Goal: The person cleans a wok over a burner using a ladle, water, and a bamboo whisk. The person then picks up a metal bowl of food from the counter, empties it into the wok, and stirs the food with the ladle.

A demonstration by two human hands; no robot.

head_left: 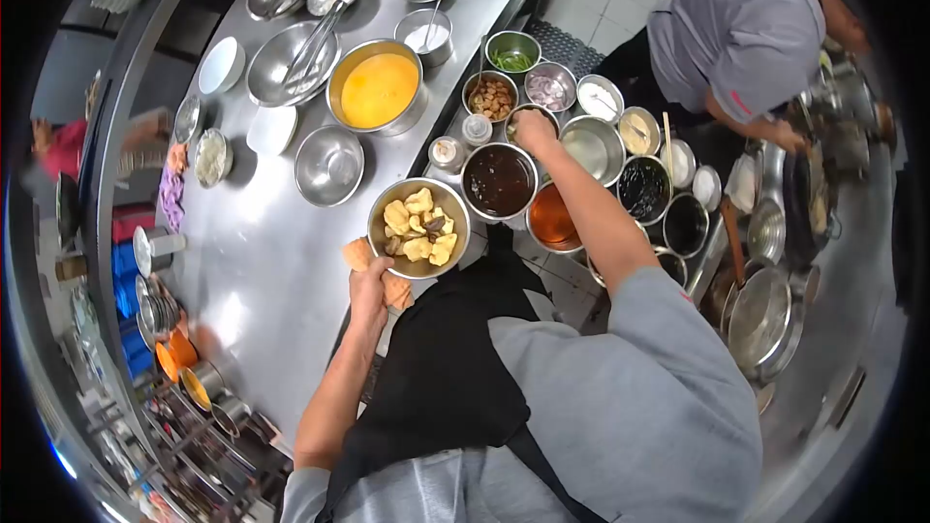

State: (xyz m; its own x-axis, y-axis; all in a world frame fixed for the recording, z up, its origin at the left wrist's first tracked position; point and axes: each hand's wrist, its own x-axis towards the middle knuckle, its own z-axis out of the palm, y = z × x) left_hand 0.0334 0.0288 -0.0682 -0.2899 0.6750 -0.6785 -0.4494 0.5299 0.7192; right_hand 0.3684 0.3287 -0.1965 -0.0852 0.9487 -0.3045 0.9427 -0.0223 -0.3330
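My left hand [368, 288] is closed on the near rim of a metal bowl [463, 250], with an orange cloth [397, 292] bunched at the grip. Yellow chunks [418, 249] that look like fried pieces lie in the bowl with some darker bits. My right arm stretches forward, and my right hand [532, 130] dips into a small metal container [553, 116] among the ingredient pots. Its fingers are hidden inside, so their closure does not show. Just this side of it stands a pot of dark brown sauce [499, 181], beside a pot of reddish-orange liquid [556, 217].
A pot of yellow liquid [379, 87] and an empty steel bowl [329, 166] stand on the steel counter [281, 261]. Tongs [315, 46] rest in another bowl. Two shakers [447, 153] stand near the sauce. At right, a co-worker [741, 29] works by stacked pans [762, 315].
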